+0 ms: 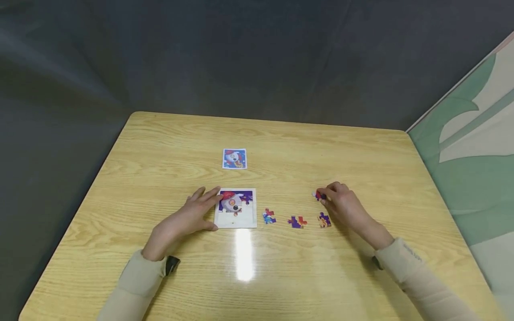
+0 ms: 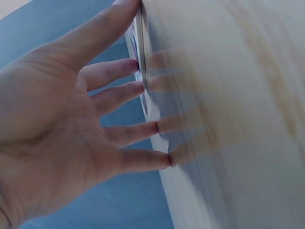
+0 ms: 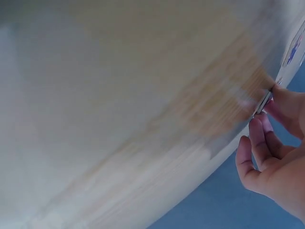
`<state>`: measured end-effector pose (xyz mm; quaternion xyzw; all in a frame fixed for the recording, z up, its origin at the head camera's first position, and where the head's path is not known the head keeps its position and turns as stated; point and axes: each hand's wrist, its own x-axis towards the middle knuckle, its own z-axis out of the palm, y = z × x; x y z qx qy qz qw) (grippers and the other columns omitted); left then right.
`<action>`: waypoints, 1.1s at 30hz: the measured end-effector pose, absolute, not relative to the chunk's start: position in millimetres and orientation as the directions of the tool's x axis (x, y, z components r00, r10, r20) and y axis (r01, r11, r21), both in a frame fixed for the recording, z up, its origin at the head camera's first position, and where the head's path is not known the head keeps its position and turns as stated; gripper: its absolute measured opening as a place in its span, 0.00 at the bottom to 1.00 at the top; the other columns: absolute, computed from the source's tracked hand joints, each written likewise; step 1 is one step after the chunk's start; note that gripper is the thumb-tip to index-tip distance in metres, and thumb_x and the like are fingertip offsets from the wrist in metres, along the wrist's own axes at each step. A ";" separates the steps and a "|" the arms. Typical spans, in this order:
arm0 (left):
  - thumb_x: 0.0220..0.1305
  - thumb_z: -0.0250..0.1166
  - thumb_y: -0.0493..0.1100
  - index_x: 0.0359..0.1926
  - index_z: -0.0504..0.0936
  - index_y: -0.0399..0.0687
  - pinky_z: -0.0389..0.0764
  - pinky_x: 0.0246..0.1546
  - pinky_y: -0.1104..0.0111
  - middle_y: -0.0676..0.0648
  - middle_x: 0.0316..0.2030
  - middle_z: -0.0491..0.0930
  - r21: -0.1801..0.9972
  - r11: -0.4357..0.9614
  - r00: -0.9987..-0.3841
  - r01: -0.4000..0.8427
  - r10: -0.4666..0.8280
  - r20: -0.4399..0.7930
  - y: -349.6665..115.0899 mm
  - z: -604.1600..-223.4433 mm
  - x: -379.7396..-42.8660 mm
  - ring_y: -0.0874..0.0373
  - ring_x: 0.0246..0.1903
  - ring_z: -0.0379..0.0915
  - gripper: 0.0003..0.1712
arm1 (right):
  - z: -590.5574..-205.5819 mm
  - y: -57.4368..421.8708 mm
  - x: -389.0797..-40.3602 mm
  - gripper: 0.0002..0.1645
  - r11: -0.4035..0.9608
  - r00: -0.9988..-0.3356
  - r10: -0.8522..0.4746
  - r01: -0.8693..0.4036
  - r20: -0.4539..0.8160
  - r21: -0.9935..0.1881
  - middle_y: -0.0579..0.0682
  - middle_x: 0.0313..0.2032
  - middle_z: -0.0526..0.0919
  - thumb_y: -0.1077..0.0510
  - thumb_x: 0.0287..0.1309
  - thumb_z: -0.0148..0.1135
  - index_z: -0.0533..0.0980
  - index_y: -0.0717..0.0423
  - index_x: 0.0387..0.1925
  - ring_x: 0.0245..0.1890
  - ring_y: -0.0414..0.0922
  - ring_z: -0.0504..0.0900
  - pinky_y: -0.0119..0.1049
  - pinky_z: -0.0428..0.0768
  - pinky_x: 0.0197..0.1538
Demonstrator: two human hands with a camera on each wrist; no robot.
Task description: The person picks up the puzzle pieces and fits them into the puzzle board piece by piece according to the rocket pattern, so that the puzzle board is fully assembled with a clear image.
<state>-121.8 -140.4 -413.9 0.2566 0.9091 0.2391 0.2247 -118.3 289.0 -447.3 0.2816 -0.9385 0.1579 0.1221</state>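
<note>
A square jigsaw board (image 1: 246, 219) lies in the middle of the table, its upper part filled with joined pieces showing a white rocket with a red nose. My left hand (image 1: 188, 216) rests at the board's left side, fingers spread and fairly straight, thumb by the near corner. The left wrist view shows the palm of that hand with its fingertips (image 2: 164, 160) down on the table and board edge. To the right, my right hand (image 1: 347, 207) pinches a red and dark jigsaw piece (image 1: 317, 195) between thumb and fingers, at the tabletop. In the right wrist view this piece (image 3: 263, 102) appears edge-on.
Three loose shapes lie right of the board: a blue and red piece (image 1: 269, 216), a purple and red piece (image 1: 296, 222) and a purple and orange piece (image 1: 324, 220). Behind the board lies a small picture card (image 1: 234, 159). A dark curtain (image 1: 257, 62) hangs beyond the table.
</note>
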 end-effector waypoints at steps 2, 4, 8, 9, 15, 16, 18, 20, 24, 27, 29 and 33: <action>0.53 0.73 0.46 0.71 0.60 0.38 0.41 0.64 0.32 0.40 0.74 0.46 0.550 0.756 -0.768 0.354 0.571 -0.290 -140.7 -414.3 -121.7 0.30 0.71 0.33 0.48 | -447.8 288.9 -118.0 0.18 0.785 -0.802 -0.500 -0.579 0.327 -0.219 0.61 0.35 0.78 0.70 0.46 0.71 0.81 0.67 0.42 0.30 0.52 0.75 0.41 0.76 0.26; 0.53 0.73 0.46 0.71 0.60 0.39 0.42 0.64 0.32 0.41 0.74 0.46 0.546 0.758 -0.769 0.356 0.570 -0.290 -140.6 -414.6 -121.9 0.30 0.71 0.33 0.48 | -448.5 289.9 -118.5 0.17 0.780 -0.794 -0.508 -0.588 0.333 -0.215 0.60 0.35 0.78 0.70 0.46 0.71 0.81 0.68 0.42 0.30 0.52 0.75 0.41 0.75 0.27; 0.53 0.73 0.46 0.71 0.60 0.39 0.41 0.64 0.32 0.41 0.74 0.46 0.545 0.762 -0.774 0.351 0.563 -0.289 -140.3 -415.2 -123.0 0.30 0.71 0.33 0.48 | -449.5 294.7 -122.3 0.16 0.767 -0.780 -0.527 -0.608 0.338 -0.207 0.59 0.34 0.79 0.67 0.47 0.71 0.81 0.69 0.41 0.30 0.50 0.74 0.39 0.76 0.28; 0.53 0.73 0.46 0.71 0.60 0.39 0.42 0.64 0.32 0.40 0.74 0.46 0.542 0.762 -0.775 0.354 0.564 -0.287 -140.3 -415.3 -123.1 0.30 0.71 0.33 0.48 | -449.7 296.2 -123.6 0.17 0.762 -0.776 -0.532 -0.614 0.339 -0.207 0.59 0.34 0.79 0.67 0.47 0.70 0.82 0.69 0.41 0.30 0.49 0.74 0.39 0.76 0.28; 0.53 0.73 0.46 0.71 0.60 0.39 0.42 0.63 0.32 0.41 0.74 0.46 0.540 0.763 -0.773 0.356 0.565 -0.288 -140.1 -414.7 -121.8 0.30 0.71 0.33 0.48 | -447.4 300.2 -131.8 0.16 0.743 -0.758 -0.548 -0.635 0.354 -0.209 0.57 0.33 0.80 0.65 0.43 0.71 0.83 0.68 0.38 0.30 0.47 0.73 0.37 0.77 0.28; 0.53 0.73 0.46 0.71 0.60 0.39 0.42 0.63 0.32 0.41 0.74 0.46 0.541 0.762 -0.773 0.356 0.566 -0.288 -139.9 -414.6 -121.4 0.30 0.71 0.33 0.48 | -446.3 299.0 -132.9 0.16 0.741 -0.755 -0.549 -0.638 0.359 -0.210 0.57 0.32 0.80 0.65 0.43 0.71 0.83 0.67 0.38 0.30 0.47 0.73 0.37 0.76 0.28; 0.54 0.73 0.46 0.71 0.60 0.39 0.43 0.63 0.31 0.40 0.74 0.47 0.540 0.759 -0.772 0.364 0.570 -0.281 -139.8 -414.8 -120.9 0.29 0.70 0.34 0.48 | -443.8 294.5 -134.9 0.16 0.732 -0.746 -0.551 -0.648 0.374 -0.212 0.56 0.32 0.79 0.65 0.43 0.72 0.83 0.67 0.38 0.30 0.47 0.73 0.37 0.76 0.27; 0.54 0.72 0.46 0.71 0.61 0.38 0.44 0.63 0.31 0.40 0.74 0.47 0.538 0.758 -0.770 0.369 0.573 -0.279 -139.7 -414.8 -120.5 0.29 0.70 0.34 0.47 | -442.6 286.8 -136.4 0.16 0.718 -0.730 -0.560 -0.663 0.391 -0.211 0.57 0.32 0.79 0.65 0.43 0.72 0.83 0.67 0.38 0.30 0.48 0.73 0.37 0.76 0.28; 0.54 0.72 0.46 0.71 0.60 0.38 0.42 0.63 0.31 0.40 0.74 0.47 0.546 0.753 -0.768 0.368 0.577 -0.278 -139.9 -414.6 -120.5 0.29 0.70 0.34 0.47 | -441.4 265.8 -138.8 0.17 0.679 -0.688 -0.588 -0.705 0.426 -0.202 0.56 0.32 0.78 0.65 0.42 0.72 0.83 0.66 0.38 0.30 0.49 0.73 0.39 0.76 0.28; 0.54 0.72 0.45 0.71 0.60 0.38 0.42 0.63 0.31 0.39 0.74 0.47 0.553 0.746 -0.766 0.370 0.582 -0.273 -140.0 -413.8 -120.5 0.29 0.70 0.33 0.47 | -441.2 247.5 -138.1 0.17 0.644 -0.656 -0.611 -0.738 0.443 -0.203 0.55 0.32 0.78 0.64 0.42 0.73 0.83 0.65 0.38 0.31 0.48 0.74 0.38 0.77 0.29; 0.54 0.72 0.45 0.71 0.60 0.37 0.42 0.63 0.30 0.39 0.74 0.47 0.553 0.743 -0.764 0.377 0.587 -0.268 -140.3 -413.5 -120.4 0.28 0.70 0.34 0.47 | -440.5 233.6 -136.8 0.17 0.623 -0.640 -0.626 -0.754 0.446 -0.209 0.54 0.33 0.78 0.63 0.43 0.73 0.83 0.64 0.38 0.31 0.47 0.74 0.37 0.77 0.29; 0.54 0.72 0.46 0.71 0.61 0.38 0.44 0.62 0.30 0.39 0.74 0.47 0.540 0.752 -0.766 0.378 0.581 -0.274 -140.8 -413.8 -121.0 0.28 0.70 0.34 0.47 | -438.3 203.0 -133.7 0.16 0.594 -0.632 -0.648 -0.768 0.424 -0.237 0.52 0.33 0.79 0.61 0.45 0.73 0.84 0.62 0.39 0.33 0.45 0.75 0.35 0.78 0.31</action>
